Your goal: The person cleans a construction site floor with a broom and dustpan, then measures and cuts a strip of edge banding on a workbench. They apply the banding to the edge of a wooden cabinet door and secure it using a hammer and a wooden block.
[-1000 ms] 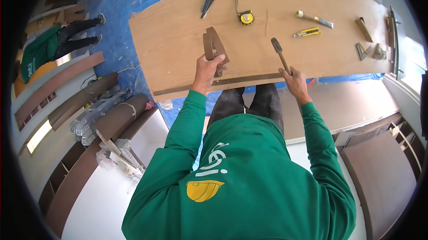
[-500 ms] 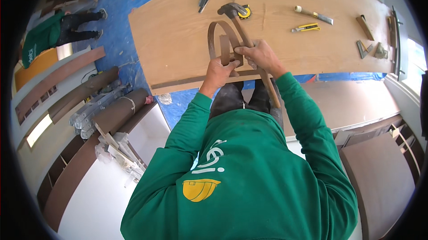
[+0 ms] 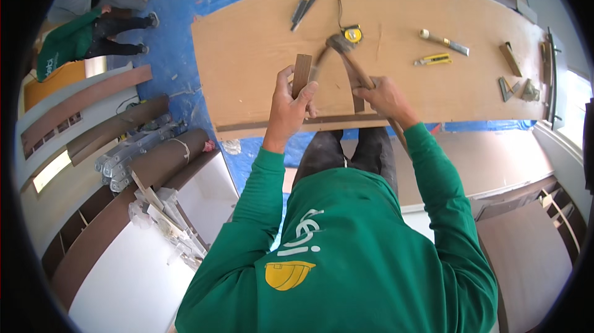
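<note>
My left hand point(image 3: 289, 110) grips a flexible brown strip point(image 3: 302, 70), one end upright between thumb and fingers. The strip arches up and down toward my right hand point(image 3: 387, 99), its middle blurred and partly behind the hammer point(image 3: 340, 43). My right hand is closed on the hammer's wooden handle, with the strip's other length by its fingers. Both hands are over the near edge of a large plywood panel point(image 3: 241, 79). Beyond them lie a yellow tape measure point(image 3: 352, 34), dark metal pieces point(image 3: 299, 12), a chisel point(image 3: 450, 44) and a yellow cutter knife point(image 3: 433, 59).
At right on the panel are a wood plane point(image 3: 511, 59), a small square point(image 3: 510, 90) and a grey object point(image 3: 530, 90). Two people point(image 3: 80, 45) are at upper left, another at the top. Rolls point(image 3: 167, 161) and boards point(image 3: 86, 89) lie at left, over blue floor sheeting point(image 3: 167, 42).
My hands first came together with the hammer raised over the strip. Now they have moved apart again, opening the strip into a wider arch, and the hammer head sits lower.
</note>
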Tool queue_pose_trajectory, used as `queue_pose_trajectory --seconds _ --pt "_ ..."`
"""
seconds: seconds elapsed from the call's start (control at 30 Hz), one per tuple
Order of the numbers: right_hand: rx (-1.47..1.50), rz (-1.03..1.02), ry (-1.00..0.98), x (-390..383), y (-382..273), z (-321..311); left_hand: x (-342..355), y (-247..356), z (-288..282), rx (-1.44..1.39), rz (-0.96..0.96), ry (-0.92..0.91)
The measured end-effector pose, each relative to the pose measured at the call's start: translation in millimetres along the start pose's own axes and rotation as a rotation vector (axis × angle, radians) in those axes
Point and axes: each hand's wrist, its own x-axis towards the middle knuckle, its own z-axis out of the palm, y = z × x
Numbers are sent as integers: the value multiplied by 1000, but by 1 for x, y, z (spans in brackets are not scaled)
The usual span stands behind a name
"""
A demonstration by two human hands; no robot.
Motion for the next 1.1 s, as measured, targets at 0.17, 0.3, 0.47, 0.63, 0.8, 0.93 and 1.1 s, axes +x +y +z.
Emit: queue_pose_trajectory --seconds 0.17,0.3,0.47,0.63,0.8,0.93,1.1 --pt "-35 -71 46 -18 -1 -2 6 24 -22 80 167 -2" --pt "-186 -245 179 -40 -11 -2 -3 58 -38 98 110 -129" --pt "-216 -535 203 -77 -23 -28 -16 80 -49 86 47 -326" --pt "-634 -657 369 -96 -39 -45 -25 116 -42 162 -162 -573" --pt "-826 -676 296 -110 -53 -50 -29 121 -30 190 -279 -671" --pt "-814 -711 325 -118 -57 -50 -24 123 -30 315 -309 -796" --pt "-819 -725 302 -124 -58 -64 -17 121 -32 372 -327 -858"
